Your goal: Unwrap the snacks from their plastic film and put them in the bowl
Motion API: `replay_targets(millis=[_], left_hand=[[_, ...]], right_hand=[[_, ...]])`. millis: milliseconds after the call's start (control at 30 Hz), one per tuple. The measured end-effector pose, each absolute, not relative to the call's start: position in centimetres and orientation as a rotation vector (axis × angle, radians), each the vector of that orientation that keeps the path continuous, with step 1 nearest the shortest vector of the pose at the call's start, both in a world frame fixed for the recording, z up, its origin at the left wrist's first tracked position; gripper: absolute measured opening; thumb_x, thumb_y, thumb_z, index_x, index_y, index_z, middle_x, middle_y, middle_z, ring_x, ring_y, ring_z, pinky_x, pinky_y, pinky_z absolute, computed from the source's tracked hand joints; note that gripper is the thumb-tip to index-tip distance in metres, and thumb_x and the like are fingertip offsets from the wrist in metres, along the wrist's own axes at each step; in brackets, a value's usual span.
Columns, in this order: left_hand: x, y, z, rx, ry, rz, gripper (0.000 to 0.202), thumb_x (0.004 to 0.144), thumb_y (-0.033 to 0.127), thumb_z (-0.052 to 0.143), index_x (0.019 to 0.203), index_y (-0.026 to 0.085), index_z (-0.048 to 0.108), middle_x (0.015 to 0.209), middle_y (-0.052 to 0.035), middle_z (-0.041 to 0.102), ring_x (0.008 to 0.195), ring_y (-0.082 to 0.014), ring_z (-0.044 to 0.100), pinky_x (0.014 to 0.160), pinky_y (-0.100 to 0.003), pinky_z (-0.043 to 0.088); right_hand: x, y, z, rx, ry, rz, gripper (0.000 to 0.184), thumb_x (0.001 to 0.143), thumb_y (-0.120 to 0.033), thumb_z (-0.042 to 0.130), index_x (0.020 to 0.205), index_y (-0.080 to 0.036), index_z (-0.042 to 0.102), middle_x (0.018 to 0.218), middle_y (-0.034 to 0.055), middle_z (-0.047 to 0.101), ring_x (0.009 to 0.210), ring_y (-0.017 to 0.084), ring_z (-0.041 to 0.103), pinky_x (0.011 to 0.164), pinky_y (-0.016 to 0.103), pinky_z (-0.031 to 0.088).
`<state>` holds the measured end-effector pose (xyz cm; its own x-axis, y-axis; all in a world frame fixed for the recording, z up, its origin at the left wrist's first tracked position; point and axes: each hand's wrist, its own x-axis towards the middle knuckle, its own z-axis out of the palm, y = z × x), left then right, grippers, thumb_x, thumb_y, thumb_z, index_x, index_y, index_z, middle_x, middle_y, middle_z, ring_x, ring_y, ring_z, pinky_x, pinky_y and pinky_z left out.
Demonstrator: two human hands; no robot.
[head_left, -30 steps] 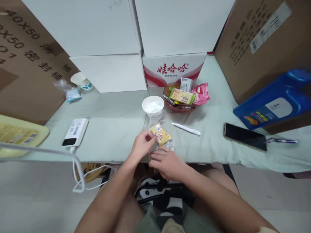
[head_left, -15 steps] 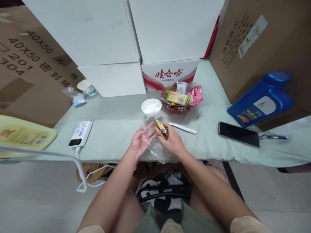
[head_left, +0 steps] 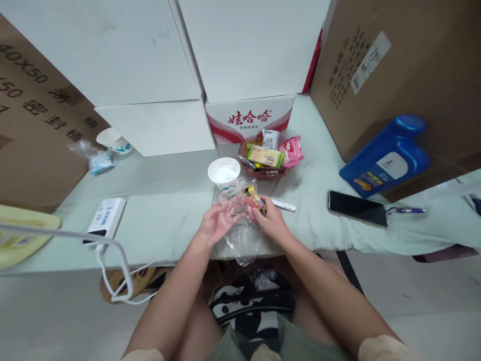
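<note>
My left hand is palm up above the table's front edge, fingers spread, with a clear plastic bag draped over it and hanging down. My right hand pinches a small yellow snack packet at the bag's top, close to my left fingertips. A white paper cup stands just behind the hands. A white pen-like stick lies right of my right hand.
A reddish bowl of wrapped snacks sits behind the cup. A black phone and pen lie at right, near a blue jug. A white power bank with cable is at left. White and brown boxes wall the back.
The packet went from lying on the table under my left fingers into my right hand, lifted. My left hand turned palm up with the clear bag over it.
</note>
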<state>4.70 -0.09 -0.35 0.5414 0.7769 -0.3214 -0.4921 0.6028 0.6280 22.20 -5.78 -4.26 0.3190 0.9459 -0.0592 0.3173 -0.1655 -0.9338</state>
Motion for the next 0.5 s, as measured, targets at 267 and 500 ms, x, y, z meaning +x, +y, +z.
replay_targets(millis=[267, 500], left_hand=[[1.9, 0.2, 0.4, 0.405, 0.544, 0.932, 0.009, 0.064, 0.017, 0.071, 0.064, 0.017, 0.062, 0.111, -0.0077, 0.074, 0.109, -0.0287, 0.068, 0.083, -0.041, 0.058], [-0.3, 0.3, 1.4, 0.355, 0.447, 0.996, 0.008, 0.064, 0.018, 0.070, 0.064, 0.018, 0.063, 0.105, -0.0054, 0.074, 0.110, -0.0276, 0.067, 0.085, -0.041, 0.056]], right_hand=[[24.1, -6.0, -4.2, -1.279, -0.379, 1.186, 0.043, 0.072, -0.060, 0.068, 0.095, -0.026, 0.056, 0.084, 0.0007, 0.068, 0.070, 0.019, 0.064, 0.062, 0.033, 0.052], [26.0, -8.2, -4.6, -1.699, -0.865, 0.590, 0.046, 0.079, -0.063, 0.060, 0.100, -0.022, 0.062, 0.092, 0.0022, 0.067, 0.086, 0.020, 0.060, 0.081, 0.035, 0.048]])
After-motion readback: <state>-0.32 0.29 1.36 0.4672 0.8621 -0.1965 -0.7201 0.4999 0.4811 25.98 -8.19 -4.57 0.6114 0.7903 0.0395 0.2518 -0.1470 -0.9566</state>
